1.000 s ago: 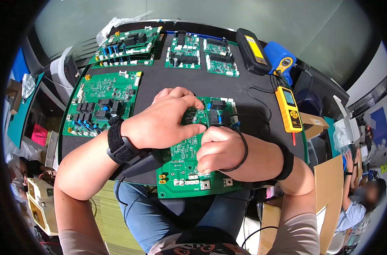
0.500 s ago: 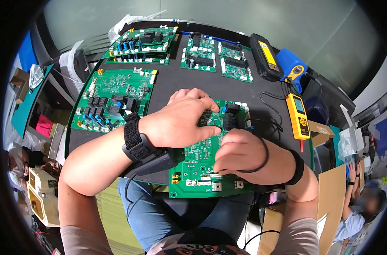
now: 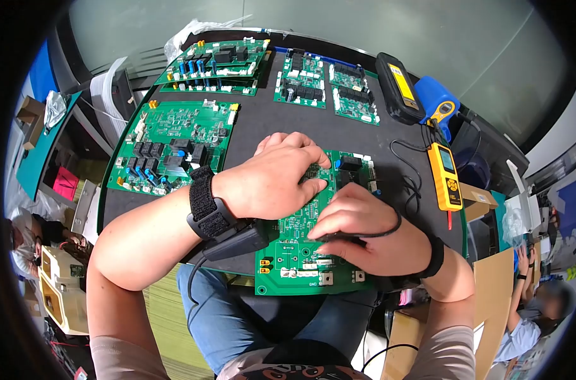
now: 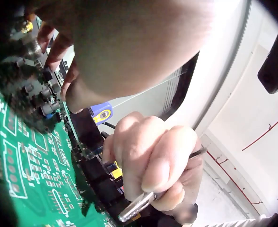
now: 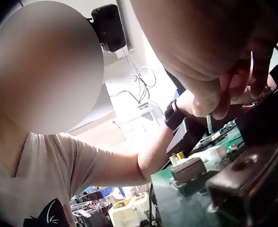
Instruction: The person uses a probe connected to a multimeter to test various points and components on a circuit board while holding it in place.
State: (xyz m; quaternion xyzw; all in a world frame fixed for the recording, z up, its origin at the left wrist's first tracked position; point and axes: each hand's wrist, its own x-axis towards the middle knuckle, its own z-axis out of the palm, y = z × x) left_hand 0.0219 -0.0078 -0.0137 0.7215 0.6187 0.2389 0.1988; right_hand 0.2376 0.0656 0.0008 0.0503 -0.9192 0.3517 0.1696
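A large green circuit board [image 3: 288,253] lies at the table's front edge before the person. On its far left part rests the left hand [image 3: 269,180], thumb and fingers spread and touching the board among its components. The right hand [image 3: 357,228] is over the board's near right half, close above white connectors [image 3: 307,269]. In the left wrist view, its thumb and fingers pinch a slim silver-tipped tool [image 4: 135,208] that slants down toward the board. The tool's kind cannot be told, as the fingers cover most of it.
Another large board [image 3: 174,139] lies to the left, with stacked boards [image 3: 221,60] behind. Several small boards [image 3: 300,82] sit at the back. On the right are a black case [image 3: 398,88], a blue device [image 3: 438,98] and a yellow meter [image 3: 444,177] with a cable. Another person [image 3: 538,310] is far right.
The head view has shifted, so the table appears farther right. The right hand has gone from a tight fist-like grip low at the connectors to a looser pose, thumb apart. The left hand stays on the board.
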